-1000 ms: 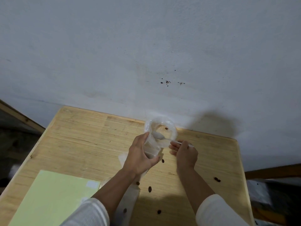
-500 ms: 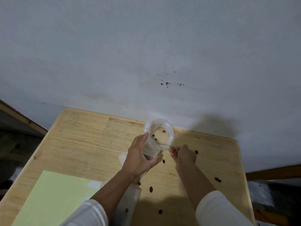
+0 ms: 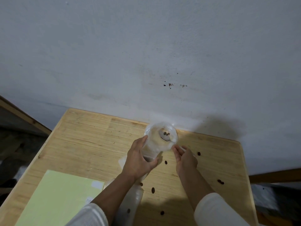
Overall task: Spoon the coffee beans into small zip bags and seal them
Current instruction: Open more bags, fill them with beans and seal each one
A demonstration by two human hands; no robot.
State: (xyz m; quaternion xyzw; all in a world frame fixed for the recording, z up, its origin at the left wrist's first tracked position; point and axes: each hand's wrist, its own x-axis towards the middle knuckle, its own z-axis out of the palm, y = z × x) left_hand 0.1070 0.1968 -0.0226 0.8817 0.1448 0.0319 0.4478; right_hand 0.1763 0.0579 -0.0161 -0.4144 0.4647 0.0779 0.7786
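Note:
My left hand (image 3: 138, 159) grips a clear small zip bag (image 3: 158, 141) and holds its round mouth open toward me, above the far middle of the wooden table (image 3: 91, 141). My right hand (image 3: 185, 158) pinches the handle of a white plastic spoon (image 3: 165, 136). The spoon's bowl sits inside the bag's mouth with two or three dark coffee beans on it. Several loose coffee beans (image 3: 165, 162) lie scattered on the table near my hands.
A pale green sheet (image 3: 55, 196) lies on the near left of the table. More clear plastic bags (image 3: 132, 198) lie under my left forearm. A grey wall (image 3: 146, 54) rises directly behind the table's far edge.
The spoon went out of the bag and came back in, now with beans on its bowl. My left hand has kept the bag open in about the same place.

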